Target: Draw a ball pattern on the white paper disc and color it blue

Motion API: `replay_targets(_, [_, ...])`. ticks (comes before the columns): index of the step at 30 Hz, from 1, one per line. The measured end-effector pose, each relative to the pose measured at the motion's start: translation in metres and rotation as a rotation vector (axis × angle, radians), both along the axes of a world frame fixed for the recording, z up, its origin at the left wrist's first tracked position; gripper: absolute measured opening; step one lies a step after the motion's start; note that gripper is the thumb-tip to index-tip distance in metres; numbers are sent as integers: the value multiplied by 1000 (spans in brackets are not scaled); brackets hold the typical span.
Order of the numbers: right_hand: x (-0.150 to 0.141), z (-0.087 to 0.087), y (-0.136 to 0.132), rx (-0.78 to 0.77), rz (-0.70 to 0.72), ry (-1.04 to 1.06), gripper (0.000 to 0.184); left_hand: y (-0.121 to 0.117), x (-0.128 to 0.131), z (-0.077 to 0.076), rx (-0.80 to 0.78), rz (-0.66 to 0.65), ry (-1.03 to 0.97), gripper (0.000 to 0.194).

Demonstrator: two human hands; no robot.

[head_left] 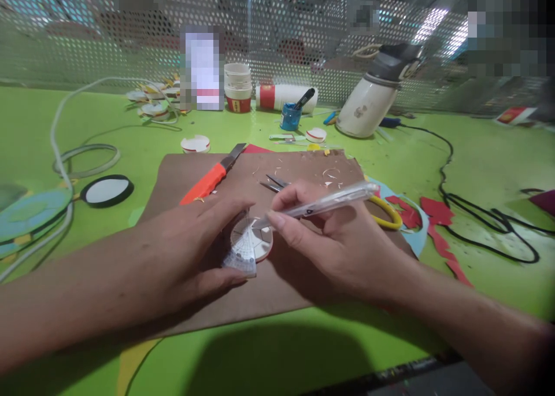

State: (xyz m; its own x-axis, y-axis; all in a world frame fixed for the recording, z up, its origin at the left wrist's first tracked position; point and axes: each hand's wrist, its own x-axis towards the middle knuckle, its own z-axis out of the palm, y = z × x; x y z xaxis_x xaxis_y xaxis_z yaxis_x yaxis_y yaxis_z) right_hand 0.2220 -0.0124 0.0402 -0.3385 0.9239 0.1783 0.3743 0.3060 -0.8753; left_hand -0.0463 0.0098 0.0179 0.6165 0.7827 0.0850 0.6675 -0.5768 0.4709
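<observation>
My left hand (pixel 203 240) grips a clear set square (pixel 243 256) with printed markings between thumb and fingers. The set square lies over the left part of a small white paper disc (pixel 263 245) with a red rim and drawn lines. In my right hand (pixel 321 228) is a clear-barrelled pen (pixel 333 199), its tip at the disc close to the set square's edge. Both hands are above a brown board (pixel 208 309). An orange utility knife (pixel 208 182) lies beyond my left hand. Scissors with yellow handles (pixel 390 214) lie partly under my right hand.
Paper cups (pixel 238 89), a blue jar (pixel 290 117) holding a marker, and a white flask (pixel 366 104) stand along the back. A white cable (pixel 54 130) loops at left, a black cord (pixel 444 170) at right. Red paper scraps (pixel 437 211) lie right of the board.
</observation>
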Motion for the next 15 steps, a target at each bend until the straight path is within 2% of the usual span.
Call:
replay_targets(3, [-1,-3,1,13,4,19,20,1,0,2,-44,-28,46,45])
replay_targets(15, [-2,-6,4,52,6,-10,18,-1,0,1,-32,-25,41,46])
